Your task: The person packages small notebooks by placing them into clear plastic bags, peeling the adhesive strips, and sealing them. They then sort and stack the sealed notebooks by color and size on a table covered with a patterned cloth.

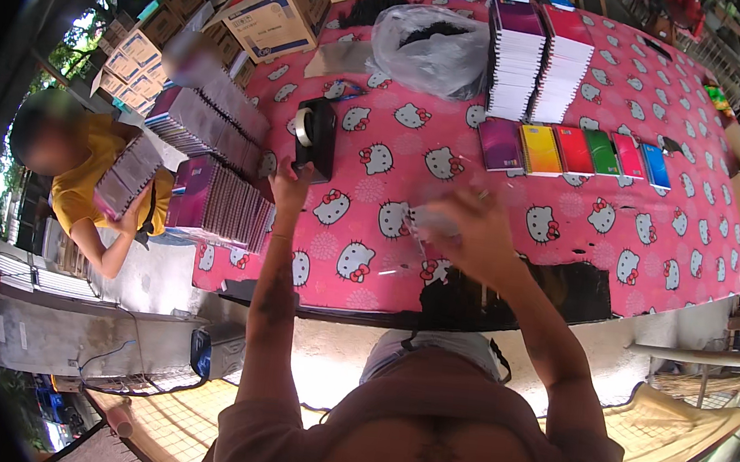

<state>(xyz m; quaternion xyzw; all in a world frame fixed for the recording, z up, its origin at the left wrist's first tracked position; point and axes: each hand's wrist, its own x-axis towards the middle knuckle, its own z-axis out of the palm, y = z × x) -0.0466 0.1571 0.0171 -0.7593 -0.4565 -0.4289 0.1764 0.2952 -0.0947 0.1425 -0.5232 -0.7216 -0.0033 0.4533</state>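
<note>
My left hand (289, 188) is at the near end of a black tape dispenser (324, 150), its thumb and a finger apart there. A pale roll of tape (304, 123) sits in the dispenser. Over the middle of the table, my right hand (477, 238) is smeared by motion, with its fingers bent around a piece of clear plastic (429, 224). The plastic is see-through, so its outline is hard to make out. Beyond my right hand, several small spiral notebooks (554, 151) lie in a row, in purple, yellow, red, green, pink and blue.
A pink patterned cloth (367, 262) covers the table. Two tall notebook stacks (514, 66) stand at the back, beside a clear plastic bag (430, 43). Purple notebook stacks (220, 202) line the left edge, where a person in yellow (93, 166) holds notebooks. Cardboard boxes (275, 18) stand behind.
</note>
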